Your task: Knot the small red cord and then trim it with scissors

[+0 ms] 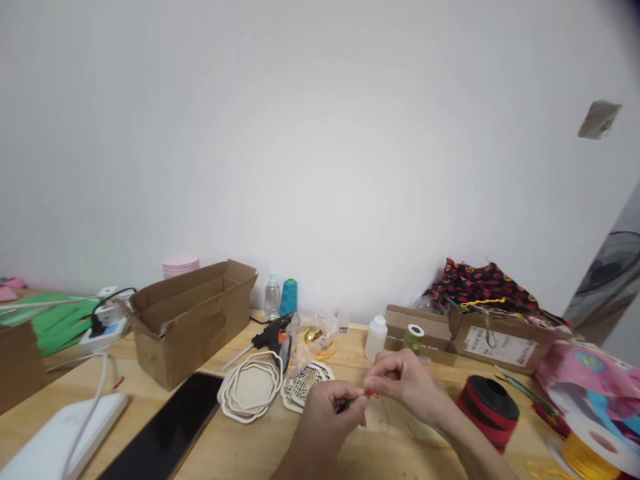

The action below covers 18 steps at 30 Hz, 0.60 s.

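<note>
My left hand [327,408] and my right hand [403,383] meet above the wooden table [260,447], low in the centre of the head view. Both are closed in a pinch. Between their fingertips sits a tiny red piece [371,394], with a thin thread [386,413] hanging below it. A small dark object shows at my left fingertips; I cannot make it out. Just left of the hands lie a pale cut-out lattice piece [300,387] and stacked pale wavy frames [250,390].
An open cardboard box [193,320] stands at the left, a black glue gun [270,337], clear bottle [271,297] and teal thread spool [289,297] behind the frames. A black tablet [173,427] lies front left. Red-black ribbon roll [487,400], white bottle [375,337], green spool [413,337] and flat box [500,343] are at right.
</note>
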Tool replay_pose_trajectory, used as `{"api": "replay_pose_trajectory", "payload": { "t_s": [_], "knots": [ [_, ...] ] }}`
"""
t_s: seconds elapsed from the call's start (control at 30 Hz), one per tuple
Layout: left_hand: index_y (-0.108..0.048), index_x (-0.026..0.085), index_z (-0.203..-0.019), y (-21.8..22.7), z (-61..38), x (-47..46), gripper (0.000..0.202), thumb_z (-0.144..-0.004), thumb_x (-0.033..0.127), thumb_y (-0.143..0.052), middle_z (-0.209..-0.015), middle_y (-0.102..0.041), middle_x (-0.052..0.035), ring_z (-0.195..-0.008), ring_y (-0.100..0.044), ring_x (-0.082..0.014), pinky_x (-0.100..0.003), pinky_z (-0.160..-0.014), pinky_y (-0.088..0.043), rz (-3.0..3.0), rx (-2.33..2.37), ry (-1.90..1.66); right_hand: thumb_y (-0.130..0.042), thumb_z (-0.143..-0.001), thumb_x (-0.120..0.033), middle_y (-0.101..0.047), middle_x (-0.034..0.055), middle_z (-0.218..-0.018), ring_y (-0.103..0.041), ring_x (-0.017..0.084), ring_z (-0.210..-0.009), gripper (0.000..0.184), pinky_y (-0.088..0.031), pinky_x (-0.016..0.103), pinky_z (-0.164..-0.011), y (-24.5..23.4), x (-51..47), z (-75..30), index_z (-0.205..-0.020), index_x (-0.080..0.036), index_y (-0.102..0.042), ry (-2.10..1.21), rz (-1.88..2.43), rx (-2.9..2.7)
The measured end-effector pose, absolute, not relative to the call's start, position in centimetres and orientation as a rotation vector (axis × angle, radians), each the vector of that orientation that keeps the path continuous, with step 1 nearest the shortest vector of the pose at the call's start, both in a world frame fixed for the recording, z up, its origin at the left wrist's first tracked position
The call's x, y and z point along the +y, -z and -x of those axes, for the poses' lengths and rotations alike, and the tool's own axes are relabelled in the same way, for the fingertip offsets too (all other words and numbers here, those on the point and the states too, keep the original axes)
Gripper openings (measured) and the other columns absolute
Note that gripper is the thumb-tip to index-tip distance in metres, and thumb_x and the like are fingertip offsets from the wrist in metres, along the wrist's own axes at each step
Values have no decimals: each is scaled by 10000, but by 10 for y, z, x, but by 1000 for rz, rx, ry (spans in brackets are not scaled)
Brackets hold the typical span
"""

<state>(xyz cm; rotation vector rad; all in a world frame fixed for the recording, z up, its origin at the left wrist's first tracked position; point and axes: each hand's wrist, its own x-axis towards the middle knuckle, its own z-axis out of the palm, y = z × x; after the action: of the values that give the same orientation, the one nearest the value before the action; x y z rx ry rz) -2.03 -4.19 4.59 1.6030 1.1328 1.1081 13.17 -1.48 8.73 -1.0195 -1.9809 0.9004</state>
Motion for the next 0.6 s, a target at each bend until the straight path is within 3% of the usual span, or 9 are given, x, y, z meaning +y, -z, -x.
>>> {"api": "replay_pose_trajectory", "payload": {
  "t_s": [0.13, 0.37, 0.47, 0.6],
  "knots": [
    [-573, 121, -509, -42, 21, -41, 238, -681, 251, -473, -462, -470, 24, -465, -389, -89, -203, -464, -288, -1625, 1143, -1116, -608, -696, -365, -467, -15, -506, -383, 98, -494, 261, -276, 211, -465, -72, -15, -135, -592, -137, -681, -919, 987, -1948],
    [-535, 138, -496, -40, 20, -38, 261, -708, 268, -454, -467, -446, 29, -475, -388, -99, -212, -477, -288, -1693, 1298, -1170, -421, -849, -255, -538, 33, -641, -502, 142, -628, 264, -354, 226, -563, -46, -34, -128, -734, -175, -645, -342, 965, -2035],
    [-530, 143, -508, -42, 20, -40, 267, -724, 278, -447, -488, -451, 24, -509, -406, -109, -216, -509, -302, -1748, 1369, -1201, -383, -859, -213, -531, 35, -642, -491, 141, -609, 257, -333, 226, -544, -39, -40, -123, -774, -180, -623, -48, 980, -2067],
    [-554, 140, -534, -42, 21, -42, 284, -747, 281, -430, -514, -493, 2, -540, -445, -127, -223, -529, -320, -1835, 1436, -1218, -358, -855, -183, -497, 19, -593, -443, 128, -547, 279, -268, 229, -498, -39, -43, -115, -692, -181, -584, 268, 980, -2071]
  ]
}}
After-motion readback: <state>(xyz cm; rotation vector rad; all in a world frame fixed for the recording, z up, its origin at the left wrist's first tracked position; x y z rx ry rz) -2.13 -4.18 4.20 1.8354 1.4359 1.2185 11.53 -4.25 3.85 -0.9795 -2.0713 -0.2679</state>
